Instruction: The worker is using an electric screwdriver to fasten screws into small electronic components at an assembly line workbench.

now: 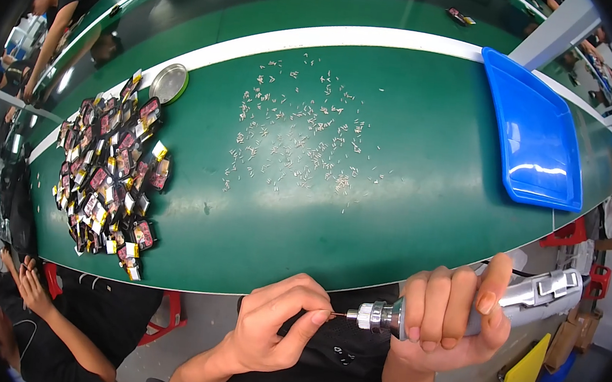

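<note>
The right hand point(453, 312) grips a silver driver point(457, 309) below the counter point(405, 230) edge, while the left hand point(278, 325) pinches a small screw point(335, 314) at its tip. Seating the screw seems the step in hand; next it needs steady alignment. Loose screws point(300, 139) lie scattered mid-counter.

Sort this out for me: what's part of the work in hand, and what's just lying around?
In use: power screwdriver in right hand; its thin bit, pinched by left hand.

Lying about: scattered small metal pins, pile of small packets, round tin lid, blue tray.
</note>
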Tool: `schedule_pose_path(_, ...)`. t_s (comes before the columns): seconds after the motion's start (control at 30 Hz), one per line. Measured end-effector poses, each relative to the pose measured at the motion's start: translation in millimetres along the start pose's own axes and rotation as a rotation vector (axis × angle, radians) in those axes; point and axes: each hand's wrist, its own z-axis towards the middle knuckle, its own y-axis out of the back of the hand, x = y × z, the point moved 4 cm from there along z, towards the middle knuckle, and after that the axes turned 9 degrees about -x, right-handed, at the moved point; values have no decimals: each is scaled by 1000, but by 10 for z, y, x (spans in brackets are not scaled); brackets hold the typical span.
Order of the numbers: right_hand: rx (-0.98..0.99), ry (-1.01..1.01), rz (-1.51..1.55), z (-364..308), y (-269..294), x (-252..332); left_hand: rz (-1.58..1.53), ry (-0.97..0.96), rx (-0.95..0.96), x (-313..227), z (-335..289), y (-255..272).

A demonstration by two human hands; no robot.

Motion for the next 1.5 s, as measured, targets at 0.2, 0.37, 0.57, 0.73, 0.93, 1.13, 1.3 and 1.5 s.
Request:
schedule_pose_path(0.2, -183, 25, 126, 38, 161, -50, -31, 38, 34, 33, 38, -72)
schedule_pose_path(0.37, -214, 45, 141, 88, 297, 13, 18, 38, 124, 65, 154, -127)
schedule_pose_path(0.57, -234, 76, 145, 167, 447, 154, 223, 35, -79, -113, 460, 124)
schedule_pose_path(0.73, -359, 58, 134, 295, 704, 98, 647, -189, 295, -325, 1160, -121)
schedule_pose_path(0.93, -388, 67, 144, 374, 762, 31, 624, -436, -37, 258, 2721, -816)
schedule_pose_path(1.13, -322, -47, 105, 309, 660, -9, 812, -256, -115, 831, 3722, -1351)
schedule_pose_path(1.3, -314, -98, 92, 250, 664, 33, 994, -389, -68, 1063, 4041, -1626)
schedule_pose_path(1.5, -297, -169, 149, 357, 650, 60, 1022, -691, 23, 1009, 3887, -1371)
